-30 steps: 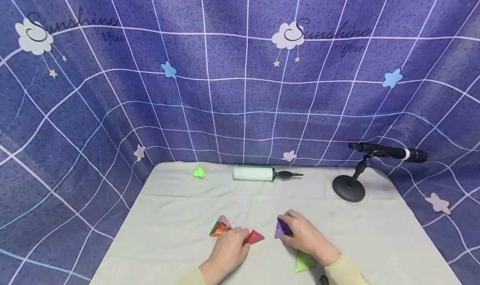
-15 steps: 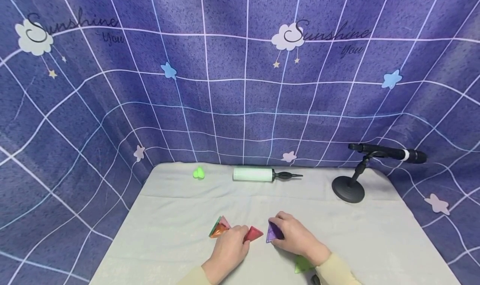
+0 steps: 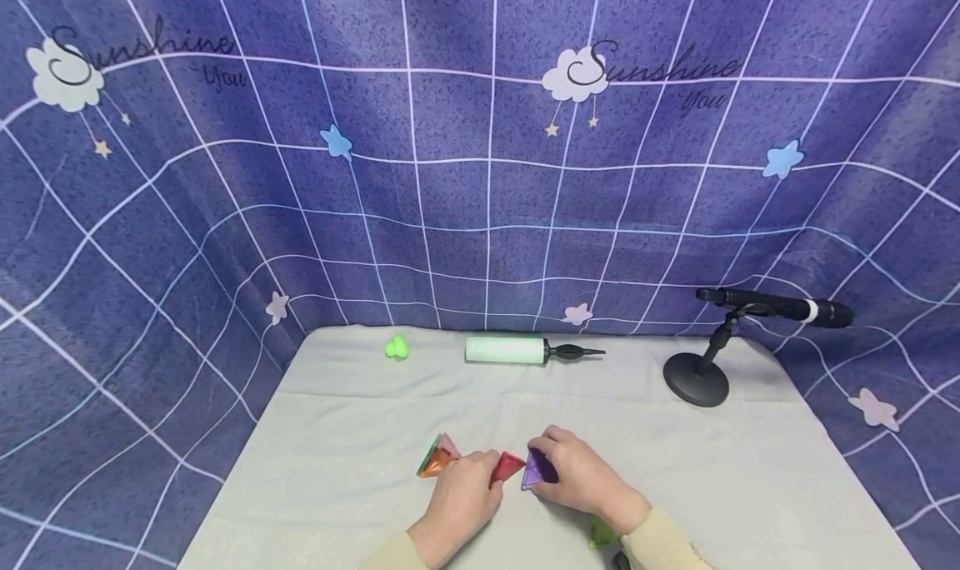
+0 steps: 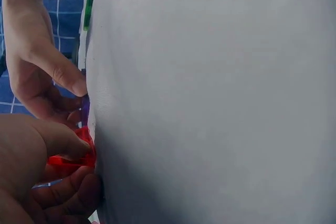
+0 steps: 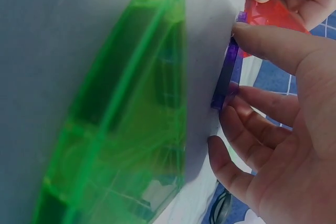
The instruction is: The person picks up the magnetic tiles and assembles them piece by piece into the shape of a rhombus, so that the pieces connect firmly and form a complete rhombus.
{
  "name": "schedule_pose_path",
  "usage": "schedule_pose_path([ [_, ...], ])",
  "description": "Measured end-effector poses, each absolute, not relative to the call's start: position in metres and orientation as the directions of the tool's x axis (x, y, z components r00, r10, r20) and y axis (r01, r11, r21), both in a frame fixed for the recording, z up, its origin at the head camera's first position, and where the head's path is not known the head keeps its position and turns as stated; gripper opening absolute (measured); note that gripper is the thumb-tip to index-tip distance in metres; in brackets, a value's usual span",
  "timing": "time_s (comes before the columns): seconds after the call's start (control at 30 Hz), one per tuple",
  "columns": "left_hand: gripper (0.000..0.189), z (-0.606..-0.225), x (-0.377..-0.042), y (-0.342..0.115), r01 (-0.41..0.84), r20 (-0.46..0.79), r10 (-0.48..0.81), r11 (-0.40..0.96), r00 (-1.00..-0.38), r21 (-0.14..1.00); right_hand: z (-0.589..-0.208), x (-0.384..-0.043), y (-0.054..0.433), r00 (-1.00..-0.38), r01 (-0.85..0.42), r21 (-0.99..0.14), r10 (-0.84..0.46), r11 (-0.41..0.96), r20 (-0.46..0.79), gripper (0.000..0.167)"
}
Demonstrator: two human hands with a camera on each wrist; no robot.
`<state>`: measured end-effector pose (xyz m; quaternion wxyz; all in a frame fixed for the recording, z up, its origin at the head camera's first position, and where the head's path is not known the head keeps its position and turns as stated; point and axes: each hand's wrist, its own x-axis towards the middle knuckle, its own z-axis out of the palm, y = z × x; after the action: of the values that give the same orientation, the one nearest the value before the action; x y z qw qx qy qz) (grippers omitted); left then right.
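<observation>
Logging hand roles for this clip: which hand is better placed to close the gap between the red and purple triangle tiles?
Probably the right hand: it holds the purple triangle tile right beside the red triangle tile, which the left hand steadies on the table.

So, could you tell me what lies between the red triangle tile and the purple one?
Nothing: in the head view the red triangle tile, held by the left hand, meets the purple triangle tile, held by the right hand.

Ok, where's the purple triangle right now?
In the head view the purple triangle sits near the table's front edge, held by the right hand, just right of the red triangle the left hand holds.
</observation>
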<state>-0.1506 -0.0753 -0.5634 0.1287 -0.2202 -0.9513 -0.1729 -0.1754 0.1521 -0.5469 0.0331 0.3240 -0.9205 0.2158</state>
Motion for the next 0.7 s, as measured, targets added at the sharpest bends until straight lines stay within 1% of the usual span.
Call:
schedule_pose_path([
  [0.17,0.021,-0.563,-0.151,-0.074,0.477,0.332,0.386,0.839,-0.861,0.263,-0.547,-0.176,0.150,-0.777,-0.625,-0.373,-0.592,0.686,0.214,0.056],
  [0.37,0.026,-0.562,-0.151,-0.071,0.476,0.309,0.388,0.827,-0.869,0.299,-0.547,-0.176,0.146,-0.766,-0.639,-0.370,-0.602,0.674,0.226,0.055],
  [0.7,0.022,-0.561,-0.152,-0.068,0.471,0.312,0.383,0.834,-0.869,0.289,-0.549,-0.177,0.137,-0.752,-0.653,-0.390,-0.615,0.649,0.236,0.054],
])
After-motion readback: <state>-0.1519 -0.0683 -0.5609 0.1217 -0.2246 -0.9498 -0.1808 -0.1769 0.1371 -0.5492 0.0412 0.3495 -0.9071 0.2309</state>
